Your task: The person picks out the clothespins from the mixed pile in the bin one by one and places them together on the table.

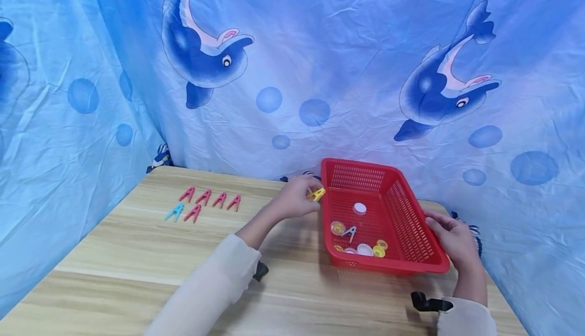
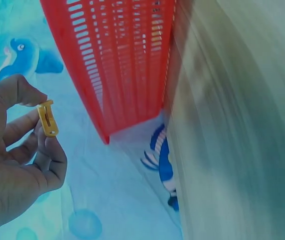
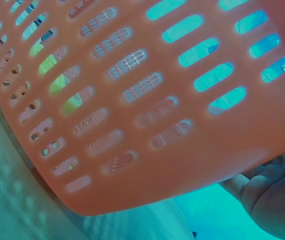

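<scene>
My left hand pinches a yellow clothespin between thumb and fingertips, right at the left rim of a red plastic basket. In the left wrist view this clothespin is seen held outside the basket's slotted wall. My right hand grips the basket's right rim, thumb on top; in the right wrist view the wall hides part of that hand. Inside the basket lie a grey clothespin, a white round lid and several yellow and whitish round pieces near the front.
Several red clothespins and a light blue one lie on the wooden table, towards its back left. A blue dolphin-print cloth hangs behind and beside the table. Black straps show at my wrists.
</scene>
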Demonstrator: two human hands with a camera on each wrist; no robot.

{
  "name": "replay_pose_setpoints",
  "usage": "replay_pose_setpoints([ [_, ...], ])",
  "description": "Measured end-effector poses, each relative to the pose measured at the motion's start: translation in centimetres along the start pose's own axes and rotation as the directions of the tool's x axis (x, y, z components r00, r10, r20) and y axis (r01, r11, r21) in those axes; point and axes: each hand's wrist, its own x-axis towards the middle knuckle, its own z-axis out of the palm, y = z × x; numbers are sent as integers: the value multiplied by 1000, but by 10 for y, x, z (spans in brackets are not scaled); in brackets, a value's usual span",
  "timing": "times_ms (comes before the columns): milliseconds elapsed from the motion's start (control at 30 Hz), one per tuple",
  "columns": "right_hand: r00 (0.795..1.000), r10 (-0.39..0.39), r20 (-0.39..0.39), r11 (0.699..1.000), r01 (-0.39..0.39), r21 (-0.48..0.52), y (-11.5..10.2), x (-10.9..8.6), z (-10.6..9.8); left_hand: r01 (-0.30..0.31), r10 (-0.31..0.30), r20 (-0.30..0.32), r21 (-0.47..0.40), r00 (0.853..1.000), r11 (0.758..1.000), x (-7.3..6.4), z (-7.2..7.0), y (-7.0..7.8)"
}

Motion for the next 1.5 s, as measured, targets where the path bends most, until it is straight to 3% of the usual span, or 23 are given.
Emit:
replay_pose_setpoints([
  [467,1000,4,10,1000,-4,-11,0,-1,0,141,-142,-60,-27,988,990,-57,-43,-39],
  [800,1000,7,9,1000,-7,-6,0,-2,-1,239,-245,-107,-62,964,969,-86,-78,-59],
  [1100,1000,-2,9,1000,2,-7,0,-1,-1,309,-319,-137,-85,938,947,-104,-103,-76],
  [1500,1000,-18,-1,1000,18,-13,0,-1,1,343,-355,-175,-94,918,935,-119,-111,-98],
])
